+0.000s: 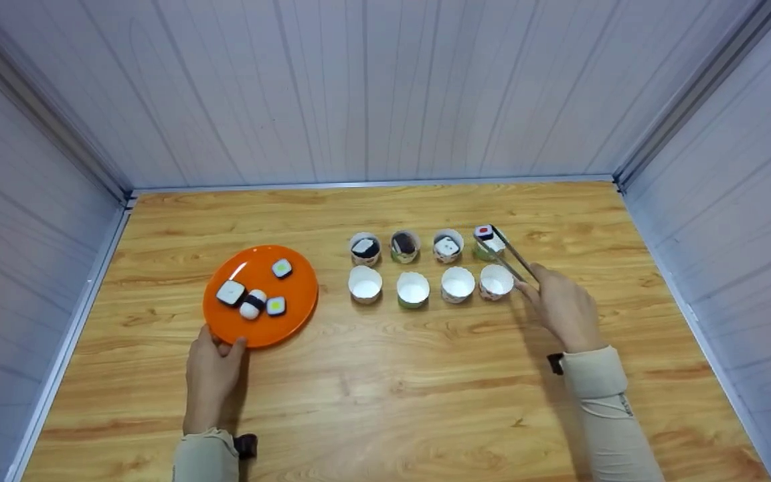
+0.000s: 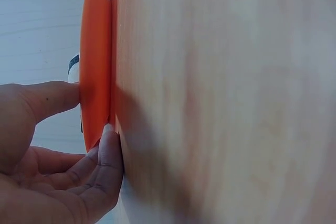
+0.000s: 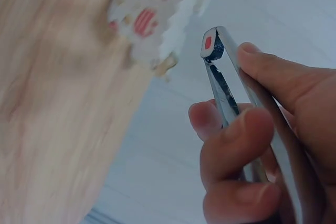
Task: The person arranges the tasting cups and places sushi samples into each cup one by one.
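Note:
My left hand (image 1: 213, 375) grips the near rim of an orange plate (image 1: 292, 328), thumb over the edge and fingers beneath it. On the plate lie two toy sushi rolls with yellow-green centres, a white-topped piece (image 1: 230, 293) and a white piece with a black band (image 1: 252, 304). With my right hand (image 1: 566, 308) I hold metal tongs (image 3: 278, 140). Their tips pinch a small sushi roll (image 3: 211, 44) with a red centre and dark side. In the head view this roll overlaps the rightmost back paper cup (image 1: 486, 255), where something white shows inside.
Paper cups stand in two rows. Dark and white pieces sit in the other back cups, such as the leftmost back cup (image 1: 365, 260); the front cups, like the left front cup (image 1: 365, 286), show white insides. Pale panels (image 1: 385, 94) enclose the wooden table (image 1: 372, 402).

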A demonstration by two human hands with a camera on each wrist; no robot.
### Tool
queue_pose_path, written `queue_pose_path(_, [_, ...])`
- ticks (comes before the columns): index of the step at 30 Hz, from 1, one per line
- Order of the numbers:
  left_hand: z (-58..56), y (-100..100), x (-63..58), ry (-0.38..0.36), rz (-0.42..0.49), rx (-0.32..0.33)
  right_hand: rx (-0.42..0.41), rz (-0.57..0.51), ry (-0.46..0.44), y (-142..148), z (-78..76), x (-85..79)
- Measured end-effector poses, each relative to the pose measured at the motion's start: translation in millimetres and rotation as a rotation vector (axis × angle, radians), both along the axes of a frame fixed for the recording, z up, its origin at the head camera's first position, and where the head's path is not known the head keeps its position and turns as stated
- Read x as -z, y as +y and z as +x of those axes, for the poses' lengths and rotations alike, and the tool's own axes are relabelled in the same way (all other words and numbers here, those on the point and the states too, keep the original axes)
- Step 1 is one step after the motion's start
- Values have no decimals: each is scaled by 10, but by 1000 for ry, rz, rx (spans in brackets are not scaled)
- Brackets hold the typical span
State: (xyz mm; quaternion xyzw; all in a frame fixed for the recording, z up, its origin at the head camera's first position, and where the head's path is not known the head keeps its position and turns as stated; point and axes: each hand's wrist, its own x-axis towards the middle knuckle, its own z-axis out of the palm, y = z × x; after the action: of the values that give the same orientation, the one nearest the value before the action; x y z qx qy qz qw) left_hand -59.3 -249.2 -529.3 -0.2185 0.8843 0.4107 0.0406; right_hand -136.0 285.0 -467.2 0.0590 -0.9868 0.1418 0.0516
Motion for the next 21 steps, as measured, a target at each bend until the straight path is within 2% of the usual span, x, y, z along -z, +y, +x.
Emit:
queue_pose_path(8, [10, 4, -4, 9, 0, 10, 29, -17, -37, 114, -11, 80])
queue_pose_path(15, [2, -13, 19, 74, -38, 20, 32, -25, -40, 112, -23, 113])
queue_pose_path(21, [1, -8, 18, 42, -18, 3, 39, -32, -35, 97, -17, 109])
